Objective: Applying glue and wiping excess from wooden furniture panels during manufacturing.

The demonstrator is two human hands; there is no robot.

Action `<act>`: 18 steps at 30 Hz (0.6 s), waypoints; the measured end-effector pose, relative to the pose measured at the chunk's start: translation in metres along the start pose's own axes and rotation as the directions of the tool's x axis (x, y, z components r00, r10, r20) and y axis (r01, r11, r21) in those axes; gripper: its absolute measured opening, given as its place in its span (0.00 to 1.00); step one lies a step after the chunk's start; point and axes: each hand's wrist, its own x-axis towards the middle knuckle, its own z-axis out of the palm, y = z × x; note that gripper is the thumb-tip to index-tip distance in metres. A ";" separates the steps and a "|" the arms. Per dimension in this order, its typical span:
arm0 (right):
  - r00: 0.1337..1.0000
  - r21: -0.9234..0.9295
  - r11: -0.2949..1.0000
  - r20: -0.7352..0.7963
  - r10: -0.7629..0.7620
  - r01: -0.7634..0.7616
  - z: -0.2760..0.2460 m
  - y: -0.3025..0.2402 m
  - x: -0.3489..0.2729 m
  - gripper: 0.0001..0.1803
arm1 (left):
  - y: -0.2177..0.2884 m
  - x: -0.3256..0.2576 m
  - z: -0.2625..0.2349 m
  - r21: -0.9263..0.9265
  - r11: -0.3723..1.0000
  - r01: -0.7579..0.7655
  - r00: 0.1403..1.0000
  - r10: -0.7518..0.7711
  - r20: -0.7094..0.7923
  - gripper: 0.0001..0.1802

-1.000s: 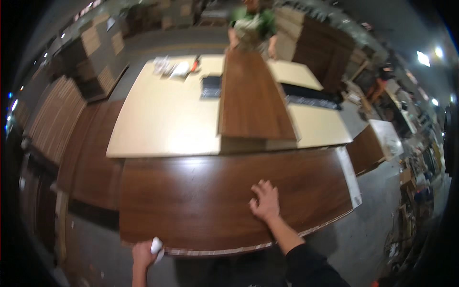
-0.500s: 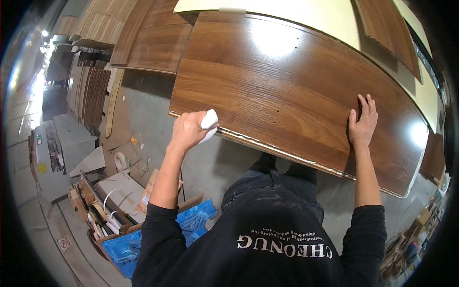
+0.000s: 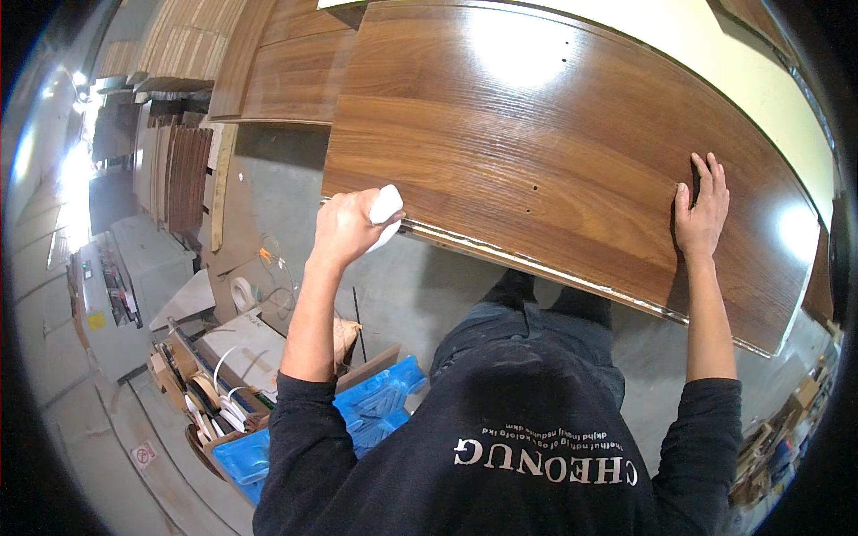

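A large brown wood-grain panel (image 3: 465, 134) lies flat in front of me, with small holes in its surface. At its near left corner, my left hand (image 3: 347, 228) is closed around a white wad (image 3: 385, 205), which looks like folded cloth or paper. That hand rests at the panel's near edge, and part of the wad hangs below the edge. Farther right, my right hand (image 3: 703, 214) lies flat on the panel, fingers stretched out and holding nothing. A pale, chipped-looking strip (image 3: 536, 265) runs along the near edge between my hands.
More brown panels (image 3: 299, 76) lie at the far left, beyond a gap. Cream board (image 3: 670, 40) shows behind the panel. Down to my left are a blue plastic-wrapped bundle (image 3: 380, 402), a box of offcuts (image 3: 210, 402) and a grey cabinet (image 3: 112, 286). Stacked boards (image 3: 186, 179) stand behind.
The view has shifted slightly. My left hand has slid a little left along the near edge with the white wad. My right hand stays flat in about the same spot on the panel.
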 end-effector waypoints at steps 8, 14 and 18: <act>1.000 -0.017 1.000 -0.009 -0.002 0.002 0.000 -0.002 -0.001 0.26 | -0.005 0.003 -0.006 -0.008 1.000 0.028 1.000 -0.028 0.015 0.15; 1.000 -0.013 1.000 -0.006 -0.006 0.006 0.001 0.002 -0.001 0.26 | -0.018 0.008 -0.008 0.006 0.995 0.103 0.993 -0.103 0.049 0.16; 1.000 -0.027 1.000 -0.001 0.002 -0.002 0.002 0.002 -0.002 0.26 | -0.028 0.010 -0.009 0.022 0.995 0.102 0.994 -0.102 0.023 0.16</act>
